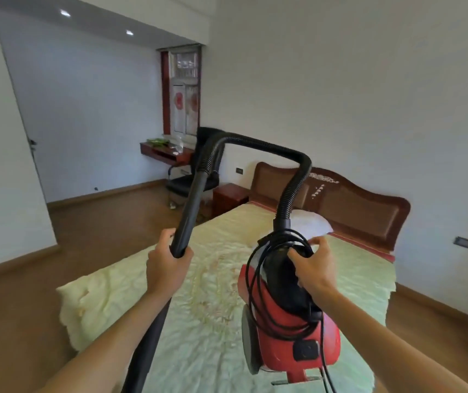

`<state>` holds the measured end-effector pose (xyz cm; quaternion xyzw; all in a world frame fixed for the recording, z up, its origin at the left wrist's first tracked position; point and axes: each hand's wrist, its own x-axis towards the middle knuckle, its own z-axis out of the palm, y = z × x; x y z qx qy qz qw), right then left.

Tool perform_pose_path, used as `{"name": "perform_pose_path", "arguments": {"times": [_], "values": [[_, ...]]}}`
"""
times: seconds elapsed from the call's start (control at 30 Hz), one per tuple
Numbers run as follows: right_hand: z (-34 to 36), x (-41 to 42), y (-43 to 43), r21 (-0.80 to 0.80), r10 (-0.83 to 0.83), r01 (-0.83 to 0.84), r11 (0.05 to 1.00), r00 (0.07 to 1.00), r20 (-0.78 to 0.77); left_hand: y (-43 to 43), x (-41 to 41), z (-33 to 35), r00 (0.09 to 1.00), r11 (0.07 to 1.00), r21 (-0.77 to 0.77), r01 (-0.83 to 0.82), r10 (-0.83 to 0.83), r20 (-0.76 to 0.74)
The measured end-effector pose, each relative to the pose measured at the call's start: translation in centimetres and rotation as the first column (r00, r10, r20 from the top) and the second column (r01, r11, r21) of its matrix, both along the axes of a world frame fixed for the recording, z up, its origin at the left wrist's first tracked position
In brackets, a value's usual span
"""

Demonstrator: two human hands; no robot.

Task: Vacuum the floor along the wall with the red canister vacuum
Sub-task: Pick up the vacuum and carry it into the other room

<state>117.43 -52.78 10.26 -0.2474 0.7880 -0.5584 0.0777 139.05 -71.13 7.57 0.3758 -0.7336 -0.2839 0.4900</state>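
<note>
The red canister vacuum (292, 330) hangs in the air above the bed (130, 302), over its right half and clear of the pale green cover; the right hand (316, 268) carries it, fingers curled tight round the black handle on top, with the loops of the black power cord (258, 296) gathered at that same grip and draped round the body; the left hand (167, 265) holds the black wand (190, 211) above the middle of the bed, fingers wrapped closed about the tube; the ribbed hose (255, 143) arches from wand to canister high over the mattress; the nozzle end runs down out of view, so I cannot tell what tip is fitted. Beyond the bed stand the brown headboard (354, 205) and a white pillow (312, 222); to its left a red-brown nightstand (228, 195) and a black office chair (190, 182); wooden floor (99, 222) lies on both sides, meeting the white wall (340, 95) behind the bed. This looks like the carrying-in step, with no cleaning begun; the next move likely calls for setting the canister on the floor beside the bed, unwinding the cord, finding a socket, then bringing the wand down to the skirting.
</note>
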Motion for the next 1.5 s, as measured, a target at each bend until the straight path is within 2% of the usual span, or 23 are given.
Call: {"name": "perform_pose_path", "arguments": {"times": [0.17,0.37,0.83,1.2,1.5], "values": [[0.4,5.7,-6.4,-0.009,0.132,-0.132,0.991,0.991,-0.018,-3.3,7.4,-0.3,0.99,0.992,0.028,-0.124,0.125,-0.059],[0.4,12.1,-13.5,-0.014,0.276,-0.275,0.961,0.961,0.034,-7.7,14.7,0.2,0.97,0.972,0.059,-0.229,0.233,-0.065],[-0.1,22.9,-27.0,-0.035,0.41,-0.41,0.912,0.912,0.004,-16.8,27.3,-0.4,0.916,0.916,0.047,-0.398,0.4,-0.029],[-0.7,26.7,-39.3,0.037,0.542,-0.541,0.84,0.841,0.002,-24.2,31.9,-1.5,0.855,0.854,0.106,-0.509,0.516,-0.05],[-0.4,28.7,-52.5,0.02,0.662,-0.662,0.75,0.749,-0.021,-32.6,34.1,-1.6,0.767,0.769,0.114,-0.63,0.638,-0.067]]}}
